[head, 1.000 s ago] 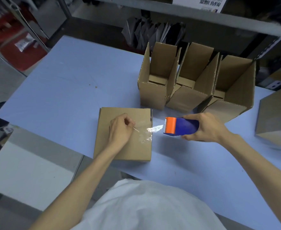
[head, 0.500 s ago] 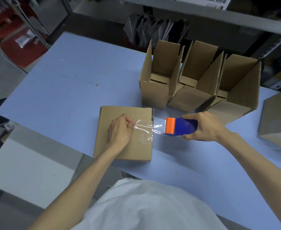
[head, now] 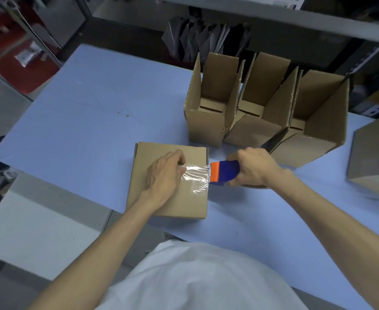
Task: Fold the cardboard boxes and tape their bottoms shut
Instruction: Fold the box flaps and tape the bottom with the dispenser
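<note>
- Cardboard box (head: pixel 184 202) lies bottom-up at the near edge of the blue counter (head: pixel 83 113), its flaps folded flat
- left hand (head: pixel 165 176) rests on top of the box, fingers curled, pinching the free end of a strip of clear tape (head: pixel 196 176) against the cardboard
- the tape runs crinkled and shiny from those fingers to the right edge of the box, where it meets the tape dispenser (head: pixel 225 173)
- right hand (head: pixel 254 168) is closed around the dispenser's blue body, with the orange front end just at the box's right edge, level with the top face
- beyond the right hand, three open boxes (head: pixel 258 130) stand upright in a row on the counter, touching one another, their top flaps raised and the insides showing
- another box (head: pixel 374 157) sits at the far right of the counter, partly cut off by the frame and blurred
- behind the counter a metal shelf (head: pixel 273 16) crosses the top, with a bundle of dark flat bags (head: pixel 204 39) under it
- at the bottom, the person's white shirt (head: pixel 195 278) fills the near edge
</note>
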A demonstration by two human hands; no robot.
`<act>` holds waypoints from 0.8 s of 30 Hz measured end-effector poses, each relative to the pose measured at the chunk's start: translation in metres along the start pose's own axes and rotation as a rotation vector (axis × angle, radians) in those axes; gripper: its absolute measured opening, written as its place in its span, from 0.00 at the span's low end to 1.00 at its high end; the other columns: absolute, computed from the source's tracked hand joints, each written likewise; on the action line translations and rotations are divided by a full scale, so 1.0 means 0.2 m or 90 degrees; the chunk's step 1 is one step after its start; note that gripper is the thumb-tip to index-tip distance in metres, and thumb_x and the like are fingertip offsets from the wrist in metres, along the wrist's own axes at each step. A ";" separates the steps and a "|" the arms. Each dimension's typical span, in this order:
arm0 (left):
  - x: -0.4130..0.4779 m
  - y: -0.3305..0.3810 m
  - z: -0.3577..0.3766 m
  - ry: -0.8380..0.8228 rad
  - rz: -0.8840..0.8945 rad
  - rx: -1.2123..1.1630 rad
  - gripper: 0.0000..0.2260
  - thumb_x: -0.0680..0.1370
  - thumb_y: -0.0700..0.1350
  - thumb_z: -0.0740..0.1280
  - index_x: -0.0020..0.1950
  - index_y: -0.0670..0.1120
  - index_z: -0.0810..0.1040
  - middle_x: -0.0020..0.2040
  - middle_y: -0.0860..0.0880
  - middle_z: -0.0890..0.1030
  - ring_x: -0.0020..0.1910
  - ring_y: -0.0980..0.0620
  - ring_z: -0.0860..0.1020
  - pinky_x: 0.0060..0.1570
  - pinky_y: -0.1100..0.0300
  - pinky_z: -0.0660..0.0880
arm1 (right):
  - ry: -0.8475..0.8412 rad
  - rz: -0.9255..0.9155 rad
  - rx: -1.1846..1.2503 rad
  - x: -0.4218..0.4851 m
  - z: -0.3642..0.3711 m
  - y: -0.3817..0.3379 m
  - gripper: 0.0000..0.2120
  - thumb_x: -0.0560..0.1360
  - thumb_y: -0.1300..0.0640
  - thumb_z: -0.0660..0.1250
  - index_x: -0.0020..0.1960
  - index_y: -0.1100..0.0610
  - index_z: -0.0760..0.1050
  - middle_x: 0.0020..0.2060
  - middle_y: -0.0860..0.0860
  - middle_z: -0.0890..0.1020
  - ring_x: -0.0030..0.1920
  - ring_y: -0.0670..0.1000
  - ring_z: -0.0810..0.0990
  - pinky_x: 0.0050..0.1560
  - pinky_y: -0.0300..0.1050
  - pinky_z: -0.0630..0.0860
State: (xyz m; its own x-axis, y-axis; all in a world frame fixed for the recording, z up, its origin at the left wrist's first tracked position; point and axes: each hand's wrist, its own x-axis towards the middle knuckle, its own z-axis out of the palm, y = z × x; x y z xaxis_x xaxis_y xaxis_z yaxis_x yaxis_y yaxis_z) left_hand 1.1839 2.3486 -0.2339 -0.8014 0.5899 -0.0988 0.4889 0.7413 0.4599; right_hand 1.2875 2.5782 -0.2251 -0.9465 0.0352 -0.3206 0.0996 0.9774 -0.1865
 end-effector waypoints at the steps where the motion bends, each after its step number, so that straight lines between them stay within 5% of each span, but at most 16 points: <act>1: 0.00 -0.01 0.01 -0.007 -0.005 -0.017 0.04 0.76 0.46 0.68 0.49 0.50 0.74 0.47 0.53 0.80 0.45 0.49 0.78 0.39 0.56 0.70 | 0.005 0.009 -0.021 0.03 -0.01 -0.04 0.25 0.62 0.34 0.72 0.49 0.50 0.75 0.40 0.47 0.81 0.41 0.52 0.79 0.37 0.43 0.72; 3: 0.00 -0.05 0.01 -0.015 -0.030 -0.049 0.04 0.76 0.47 0.68 0.49 0.51 0.74 0.46 0.55 0.79 0.44 0.50 0.77 0.39 0.57 0.70 | 0.014 0.002 -0.110 0.07 -0.03 -0.10 0.20 0.63 0.37 0.72 0.41 0.51 0.70 0.38 0.50 0.81 0.35 0.54 0.75 0.34 0.41 0.66; 6: -0.01 -0.10 -0.01 -0.008 -0.030 -0.077 0.06 0.75 0.47 0.70 0.49 0.51 0.74 0.41 0.56 0.75 0.42 0.52 0.77 0.38 0.58 0.69 | -0.027 0.012 -0.210 0.06 -0.02 -0.16 0.15 0.69 0.43 0.68 0.41 0.53 0.68 0.43 0.53 0.82 0.41 0.57 0.80 0.36 0.43 0.64; 11: -0.02 -0.01 0.00 -0.038 0.152 -0.062 0.10 0.79 0.46 0.64 0.60 0.54 0.77 0.49 0.52 0.73 0.45 0.52 0.75 0.41 0.56 0.72 | 0.076 0.141 -0.073 -0.08 0.03 -0.12 0.25 0.64 0.39 0.72 0.55 0.50 0.72 0.44 0.52 0.81 0.42 0.56 0.80 0.34 0.42 0.64; 15: 0.02 0.11 0.06 -0.189 0.287 0.197 0.15 0.81 0.43 0.58 0.65 0.54 0.74 0.49 0.50 0.65 0.51 0.47 0.68 0.40 0.56 0.63 | 0.127 0.218 -0.062 -0.13 0.14 -0.13 0.28 0.73 0.47 0.69 0.69 0.54 0.64 0.49 0.58 0.78 0.48 0.59 0.77 0.36 0.45 0.62; 20: 0.06 0.17 0.07 -0.252 0.270 0.247 0.17 0.80 0.41 0.59 0.67 0.52 0.71 0.56 0.46 0.69 0.56 0.44 0.69 0.44 0.55 0.65 | 0.112 0.317 -0.025 -0.12 0.34 -0.19 0.34 0.77 0.66 0.59 0.77 0.63 0.44 0.60 0.64 0.69 0.56 0.60 0.69 0.52 0.49 0.68; 24: 0.15 0.21 0.08 -0.102 0.163 0.152 0.23 0.77 0.51 0.64 0.71 0.50 0.68 0.58 0.45 0.69 0.57 0.44 0.69 0.54 0.54 0.68 | 0.114 0.305 0.011 -0.12 0.48 -0.23 0.33 0.74 0.74 0.53 0.77 0.66 0.45 0.57 0.66 0.70 0.54 0.63 0.69 0.52 0.55 0.68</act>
State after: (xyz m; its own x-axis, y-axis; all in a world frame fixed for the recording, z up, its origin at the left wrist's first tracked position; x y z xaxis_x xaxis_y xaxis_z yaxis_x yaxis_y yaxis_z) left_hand 1.1861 2.4017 -0.2323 -0.5881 0.7941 -0.1533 0.7480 0.6062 0.2703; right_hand 1.3341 2.5135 -0.2975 -0.8309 0.5150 -0.2107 0.5387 0.8393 -0.0730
